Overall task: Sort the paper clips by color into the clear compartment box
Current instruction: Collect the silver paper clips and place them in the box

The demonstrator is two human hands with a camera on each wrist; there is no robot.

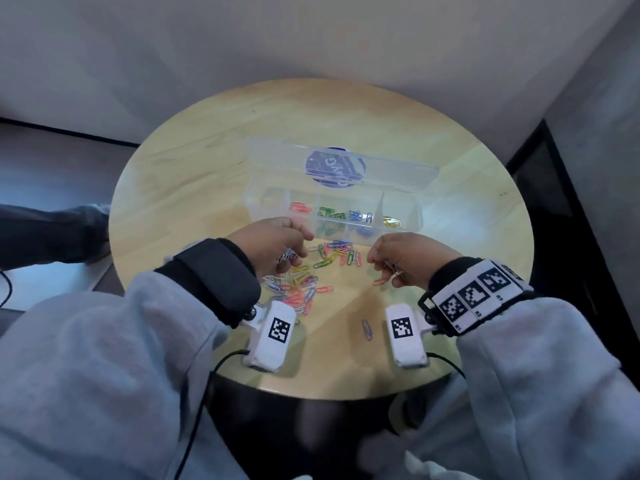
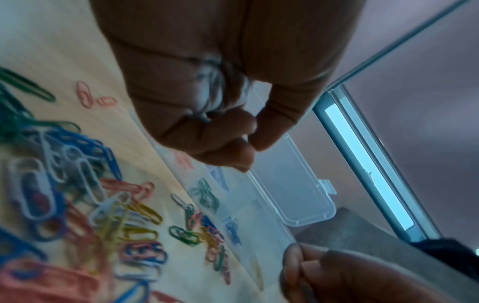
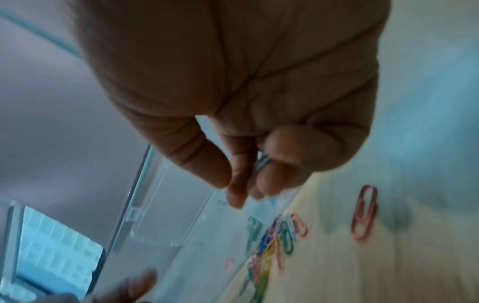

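Note:
A clear compartment box (image 1: 417,206) stands open on the round table, its lid (image 1: 398,168) tipped back. Red, green, blue and yellow clips lie in separate compartments. My left hand (image 1: 277,242) hovers in front of the box's left end, fingers curled round a bunch of white clips (image 2: 215,90). My right hand (image 1: 398,261) hovers before the box's right end and holds silver-white clips (image 3: 261,162) between curled fingers. A mixed pile of coloured clips (image 1: 301,282) lies between and under the hands. A single red clip (image 1: 380,281) lies by the right hand.
A lone blue clip (image 1: 366,329) lies near the table's front edge (image 1: 311,396). The wooden table (image 1: 346,112) stands in a corner, walls behind and to the right. A dark trouser leg and shoe (image 1: 69,226) show at the left.

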